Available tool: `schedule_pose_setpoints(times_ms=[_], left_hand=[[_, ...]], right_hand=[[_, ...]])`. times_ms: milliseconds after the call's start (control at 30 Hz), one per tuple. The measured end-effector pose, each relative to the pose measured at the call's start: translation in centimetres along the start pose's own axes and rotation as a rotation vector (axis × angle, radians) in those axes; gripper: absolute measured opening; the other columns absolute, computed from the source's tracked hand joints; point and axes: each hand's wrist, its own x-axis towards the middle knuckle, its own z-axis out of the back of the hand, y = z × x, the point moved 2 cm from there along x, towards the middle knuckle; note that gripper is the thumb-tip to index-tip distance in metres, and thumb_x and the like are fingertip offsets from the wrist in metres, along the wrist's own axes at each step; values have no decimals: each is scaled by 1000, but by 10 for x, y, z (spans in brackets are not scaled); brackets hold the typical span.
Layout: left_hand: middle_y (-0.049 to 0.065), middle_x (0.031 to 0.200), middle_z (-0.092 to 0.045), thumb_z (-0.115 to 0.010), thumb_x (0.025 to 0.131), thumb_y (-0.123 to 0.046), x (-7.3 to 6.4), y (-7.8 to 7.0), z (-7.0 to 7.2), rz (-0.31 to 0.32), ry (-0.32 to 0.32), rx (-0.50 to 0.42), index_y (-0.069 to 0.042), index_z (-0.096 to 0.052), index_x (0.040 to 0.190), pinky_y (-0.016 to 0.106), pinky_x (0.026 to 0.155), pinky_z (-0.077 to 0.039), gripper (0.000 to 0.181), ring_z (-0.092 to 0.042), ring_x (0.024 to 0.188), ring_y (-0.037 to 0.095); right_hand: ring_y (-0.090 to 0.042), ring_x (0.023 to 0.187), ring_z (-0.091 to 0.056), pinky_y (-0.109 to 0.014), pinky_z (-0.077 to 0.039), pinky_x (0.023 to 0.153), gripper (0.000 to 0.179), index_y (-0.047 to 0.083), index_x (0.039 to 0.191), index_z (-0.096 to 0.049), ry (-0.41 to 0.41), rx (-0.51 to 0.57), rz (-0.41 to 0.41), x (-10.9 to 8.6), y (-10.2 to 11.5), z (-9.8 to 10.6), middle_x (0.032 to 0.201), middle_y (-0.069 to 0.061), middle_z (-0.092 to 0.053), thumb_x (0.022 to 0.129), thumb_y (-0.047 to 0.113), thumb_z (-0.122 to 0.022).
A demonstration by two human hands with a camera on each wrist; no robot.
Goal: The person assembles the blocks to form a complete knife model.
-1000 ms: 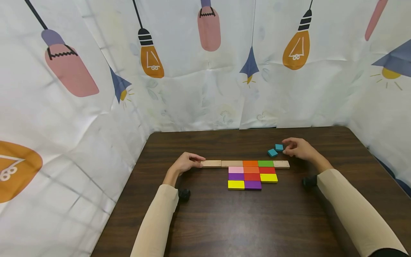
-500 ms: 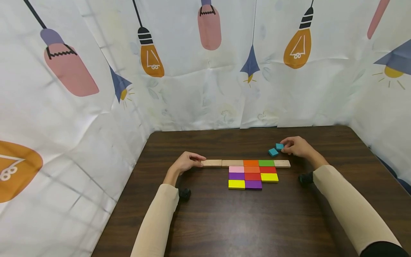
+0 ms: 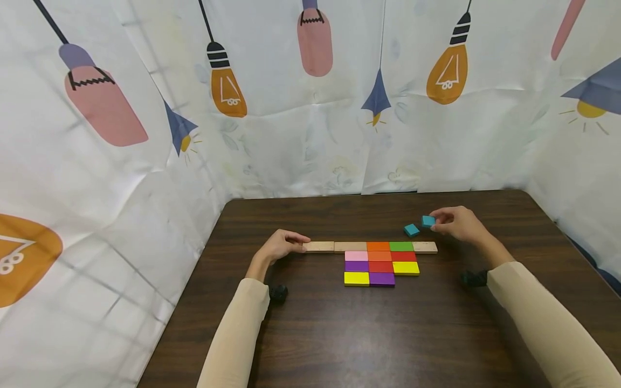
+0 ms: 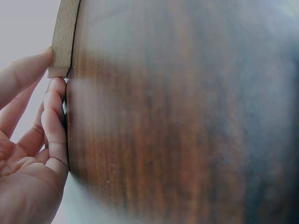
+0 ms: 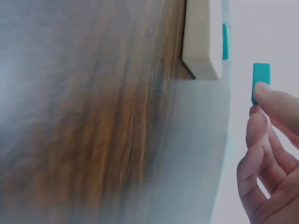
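In the head view, my right hand (image 3: 456, 222) pinches a teal tile (image 3: 428, 221) between thumb and fingers, near the back right of the table. The right wrist view shows this tile (image 5: 261, 77) standing out past the thumb tip, the other fingers loosely curled. A second teal tile (image 3: 412, 230) lies just left of it. My left hand (image 3: 281, 245) grips the left end of a plain wooden block (image 3: 318, 247), the leftmost in a row. In the left wrist view, thumb and fingertips meet at the block's end (image 4: 64, 39).
Beside that block, the row continues with another plain block (image 3: 350, 247), an orange tile (image 3: 378, 247), a green tile (image 3: 401, 247) and a plain block (image 3: 425, 248). Several pink, purple, red, orange and yellow tiles (image 3: 380, 279) adjoin it in front. A printed curtain (image 3: 310, 140) surrounds the brown table (image 3: 368, 334).
My right hand has taken hold of one teal tile and drawn it slightly right, apart from the other. The left hand stays at the end of the wooden block.
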Motion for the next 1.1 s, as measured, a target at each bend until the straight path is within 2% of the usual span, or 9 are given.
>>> schedule_pose_setpoints(times_ms=[233,500,667,1100], left_hand=[[9,120,-75,-76,93,-12,0,2,1,-1,3,-1,-11,-78,119,45,100,-52,26,-70,100,20],[10,119,-75,-76,93,-12,0,3,1,-1,3,-8,-10,-77,120,42,96,-54,27,-69,99,19],[9,116,-76,-76,93,-12,1,4,1,-2,-1,-8,-10,-78,119,38,91,-54,26,-69,95,17],[9,116,-76,-77,93,-12,2,2,0,1,3,-9,-10,-78,119,38,92,-54,26,-69,94,17]], right_hand=[[-14,79,-63,-29,-51,69,39,4,128,-69,4,-33,32,-33,11,2,97,-6,-71,94,21,-77],[-9,69,-56,-25,-48,61,33,5,118,-73,68,-23,102,-56,14,-15,89,-1,-68,89,19,-81],[-8,69,-55,-24,-49,62,31,7,116,-73,122,-45,120,-60,16,-27,86,2,-66,88,19,-82],[-11,71,-53,-23,-47,64,29,8,112,-72,139,-102,106,-59,21,-36,82,4,-61,87,19,-82]])
